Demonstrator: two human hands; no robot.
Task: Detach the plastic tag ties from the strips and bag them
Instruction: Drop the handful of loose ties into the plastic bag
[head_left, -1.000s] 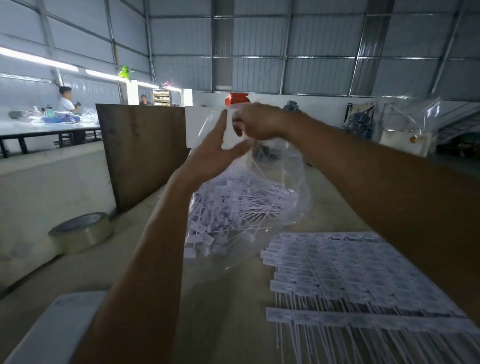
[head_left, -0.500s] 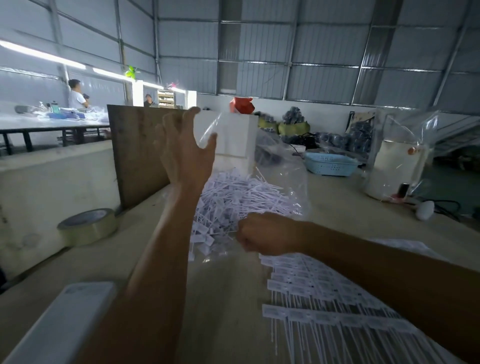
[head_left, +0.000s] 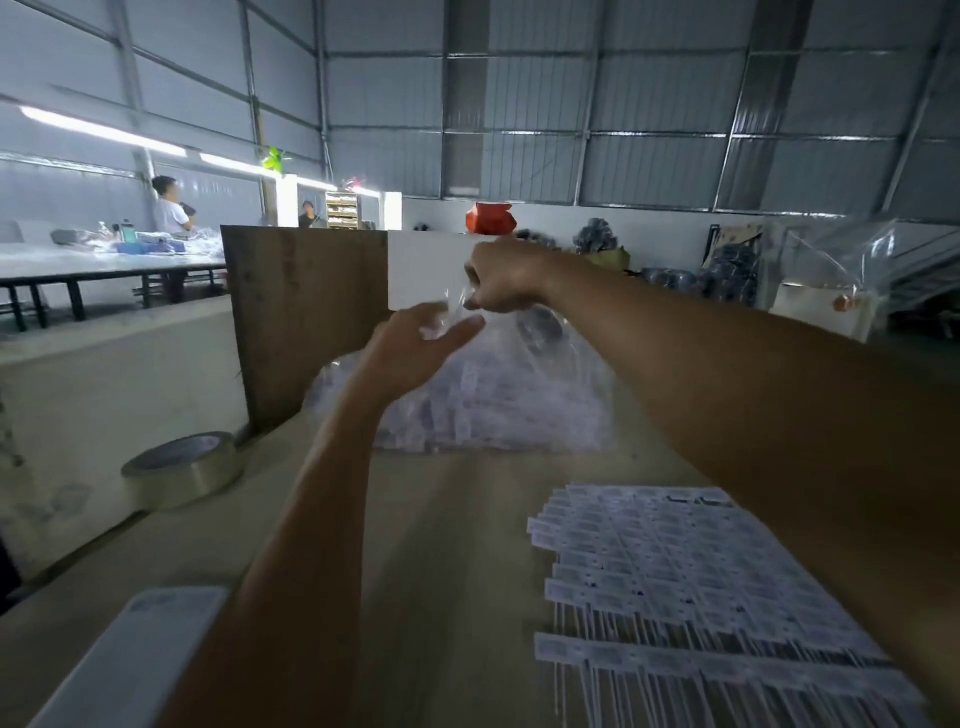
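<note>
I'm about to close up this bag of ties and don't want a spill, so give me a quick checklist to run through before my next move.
1. Right hand grips the gathered neck of the clear plastic bag: ok.
2. Left hand has a hold on the bag: not ok; fingers are spread open at the plastic just below the neck, no grip.
3. Bag supported underneath: ok; its bottom rests on the table.
4. Detached ties all inside the bag: cannot tell; the image is blurred.
5. Tape roll within reach for sealing: ok, probably; it lies on the table to the left.
6. Strips of tag ties all done: not ok; a stack lies undetached.
</note>
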